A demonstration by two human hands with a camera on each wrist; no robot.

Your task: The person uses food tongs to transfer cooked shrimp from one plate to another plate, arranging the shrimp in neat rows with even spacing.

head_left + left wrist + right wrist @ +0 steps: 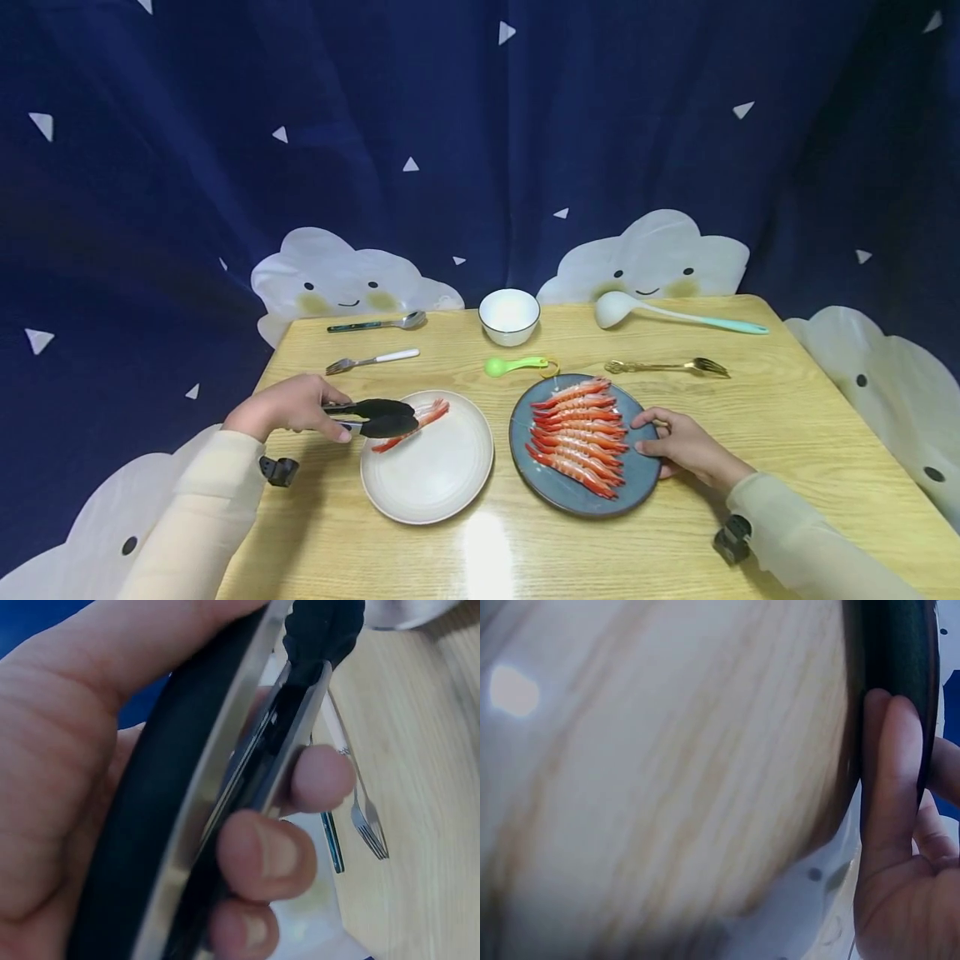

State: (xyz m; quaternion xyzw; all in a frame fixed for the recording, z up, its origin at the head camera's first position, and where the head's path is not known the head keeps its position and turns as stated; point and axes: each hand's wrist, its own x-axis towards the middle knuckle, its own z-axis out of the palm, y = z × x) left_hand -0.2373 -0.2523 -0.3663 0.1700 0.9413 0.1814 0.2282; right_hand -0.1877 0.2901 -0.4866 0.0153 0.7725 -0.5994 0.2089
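My left hand (pixel 288 406) holds a pair of black-tipped tongs (pixel 386 417), its fingers curled round the handles in the left wrist view. The tong tips reach over the left side of a white plate (pixel 442 496), where a red-orange shrimp (pixel 432 413) shows on both sides of them. Whether the tips pinch the shrimp or only cover it, I cannot tell. On the right, my right hand (pixel 682 446) grips the rim of a blue-grey plate (pixel 551 492). Several striped shrimp (pixel 577 437) lie in a row on that plate. The right wrist view shows the plate's dark underside (pixel 900 652) against the fingers.
Behind the plates stand a white bowl (pixel 509 315), a green measuring spoon (pixel 513 365), and a white ladle (pixel 615 308) with a turquoise handle. A gold fork (pixel 667 367) lies at right; a spoon (pixel 378 322) and a white-handled fork (pixel 372 360) lie at left. A dark blue curtain (pixel 480 125) hangs behind.
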